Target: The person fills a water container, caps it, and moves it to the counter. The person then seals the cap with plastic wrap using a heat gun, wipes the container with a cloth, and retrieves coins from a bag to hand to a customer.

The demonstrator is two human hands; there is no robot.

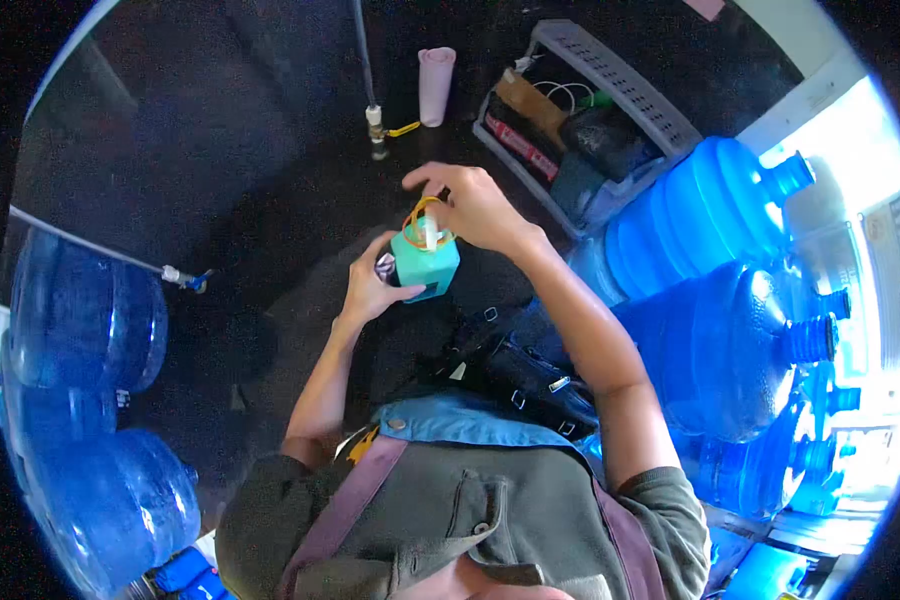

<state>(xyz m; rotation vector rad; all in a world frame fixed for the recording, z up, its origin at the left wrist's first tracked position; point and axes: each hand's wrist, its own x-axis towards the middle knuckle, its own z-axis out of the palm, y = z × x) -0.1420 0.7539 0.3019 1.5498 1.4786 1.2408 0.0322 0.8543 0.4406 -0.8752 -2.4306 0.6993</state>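
Teal box, clasped in the left hand before the torso. Right hand, narrowed at the orange-yellow loops atop it—whether gripping, indeterminable. Probable fault: snagged loops tug the box loose—a drop.

Dark, matte surface fills mid-view; floor or bench, cannot tell. Gray slotted plastic basket sits toward upper right. Thin pipe runs down from the top edge to a yellow-levered valve; second pipe, at left, ends in a blue-levered valve. Large blue water jugs line both sides. Lighting: strong white glare at right, beside pale framing; left side dim.
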